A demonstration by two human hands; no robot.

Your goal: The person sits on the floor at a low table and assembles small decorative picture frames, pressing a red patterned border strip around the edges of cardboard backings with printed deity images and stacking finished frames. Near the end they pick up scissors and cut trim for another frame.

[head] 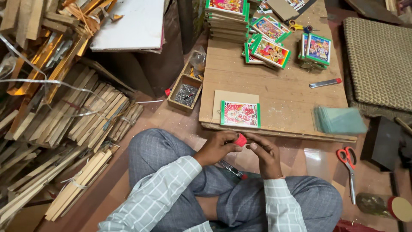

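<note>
Seated cross-legged on the floor, low wooden tabletop [274, 92] just ahead of the knees. Left hand [216, 148] and right hand [265, 155] meet just short of the tabletop's near edge, both pinching a small red ribbed cap-like piece [240, 139] between fingertips; what it is exactly is hard to make out, mostly covered by fingers.

On the tabletop's near edge: one green-framed picture [240, 114] lying flat, overlapping a plain board sheet [234, 98]. Further back on the tabletop: a tall stack of framed pictures [226, 19], loose ones [270, 51], a second small stack [316, 49], yellow-handled scissors [299, 28], a utility knife [325, 83]. A pile of glass panes [339, 120] overhangs the tabletop's right near corner.

Left of the tabletop: a small wooden box of nails [185, 93], then heaps of wooden frame mouldings [64, 129]. Right of the tabletop: a woven mat [380, 60], red-handled scissors [348, 165] on the floor, a bottle [382, 205] cut off by the frame edge.

Below the hands, a thin tool [231, 169] lies on the lap, partly hidden.
</note>
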